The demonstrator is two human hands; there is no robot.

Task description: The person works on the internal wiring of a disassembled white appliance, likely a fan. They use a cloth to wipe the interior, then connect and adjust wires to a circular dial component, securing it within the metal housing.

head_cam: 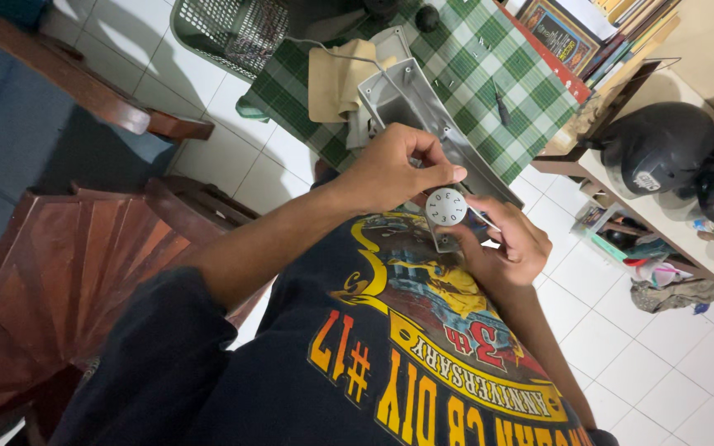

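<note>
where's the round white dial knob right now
In the head view, the round white dial knob sits centre frame, pinched between the left hand and right hand, just below the grey plastic housing.

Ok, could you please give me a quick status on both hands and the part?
Left hand pinching round white dial. Right hand gripping part beneath. Grey casing behind on checked cloth. Nothing in the way.

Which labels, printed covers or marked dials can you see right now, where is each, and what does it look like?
Round dial: pinched between left hand and right hand, pale grey with dark markings around its face.
Books: stacked top right beside the checked cloth, colourful covers.
Helmets: right shelf, black with small pale stickers.
</note>
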